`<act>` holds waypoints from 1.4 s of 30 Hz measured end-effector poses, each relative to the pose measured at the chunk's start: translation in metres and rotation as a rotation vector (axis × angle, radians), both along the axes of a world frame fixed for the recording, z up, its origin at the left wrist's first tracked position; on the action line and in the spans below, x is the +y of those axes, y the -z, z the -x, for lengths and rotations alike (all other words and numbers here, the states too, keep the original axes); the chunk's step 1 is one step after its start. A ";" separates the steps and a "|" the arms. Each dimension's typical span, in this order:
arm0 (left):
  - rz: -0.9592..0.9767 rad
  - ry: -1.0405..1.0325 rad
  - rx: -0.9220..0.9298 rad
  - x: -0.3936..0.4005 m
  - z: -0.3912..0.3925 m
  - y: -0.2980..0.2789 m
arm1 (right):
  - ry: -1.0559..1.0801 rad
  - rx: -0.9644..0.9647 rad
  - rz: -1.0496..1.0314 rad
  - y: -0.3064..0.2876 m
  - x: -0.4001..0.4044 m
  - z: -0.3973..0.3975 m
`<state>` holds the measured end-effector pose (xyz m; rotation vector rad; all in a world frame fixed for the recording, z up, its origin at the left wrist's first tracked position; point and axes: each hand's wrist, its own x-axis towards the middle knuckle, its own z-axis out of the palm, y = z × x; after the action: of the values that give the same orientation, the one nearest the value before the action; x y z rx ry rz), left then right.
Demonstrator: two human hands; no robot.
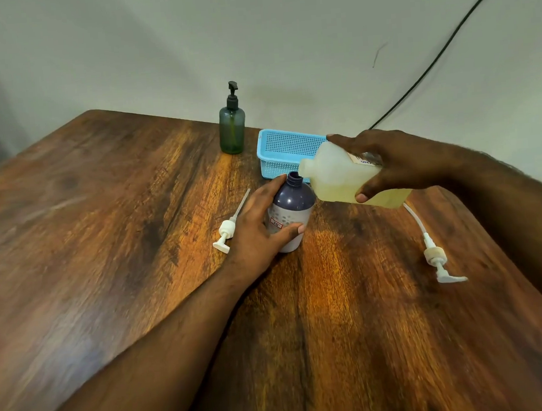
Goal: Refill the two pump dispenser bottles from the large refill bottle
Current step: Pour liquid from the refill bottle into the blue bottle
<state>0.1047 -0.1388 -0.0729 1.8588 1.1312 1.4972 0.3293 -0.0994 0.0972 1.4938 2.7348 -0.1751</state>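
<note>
A purple dispenser bottle [291, 210] stands upright on the wooden table [103, 234] with its neck open. My left hand [258, 229] grips its body from the left. My right hand [396, 163] holds the large translucent refill bottle [335, 176], tipped on its side with yellowish liquid inside. Its mouth sits just right of and level with the purple bottle's neck. A green dispenser bottle [232, 130] with a black pump stands at the far edge. Two white pump heads lie on the table, one [229, 228] left of my left hand, the other [436, 257] to the right.
A light blue perforated basket [278, 146] sits behind the bottles, partly hidden by the refill bottle. A black cable [445, 45] runs down the wall at the right. The table's front edge is near the bottom of the view.
</note>
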 end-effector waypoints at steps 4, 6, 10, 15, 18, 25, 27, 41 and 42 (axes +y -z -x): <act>0.001 -0.004 -0.003 0.000 0.000 0.000 | 0.000 -0.002 -0.006 0.001 0.002 0.000; 0.001 -0.007 -0.002 0.001 0.000 0.001 | -0.001 0.001 -0.002 0.000 0.003 0.000; 0.001 -0.009 0.010 0.001 0.000 0.001 | 0.007 -0.010 -0.013 0.001 0.003 0.000; 0.006 -0.006 0.010 0.002 0.001 0.002 | 0.012 -0.013 -0.008 0.001 0.001 0.001; 0.004 -0.006 0.006 0.002 0.001 0.002 | 0.014 -0.019 -0.011 0.000 0.000 0.001; 0.014 -0.009 0.015 0.002 0.000 0.003 | 0.024 -0.026 -0.007 0.001 0.001 0.001; 0.020 -0.011 0.017 0.002 0.000 0.003 | 0.024 -0.028 -0.009 0.000 0.001 0.001; 0.023 -0.003 0.011 0.002 0.001 0.002 | 0.020 -0.049 -0.011 -0.001 0.003 0.002; 0.025 -0.004 0.010 0.001 0.001 0.002 | 0.019 -0.052 -0.012 -0.002 0.003 0.003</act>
<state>0.1038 -0.1377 -0.0746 1.8503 1.1535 1.4713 0.3268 -0.0962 0.0989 1.5054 2.6869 -0.1193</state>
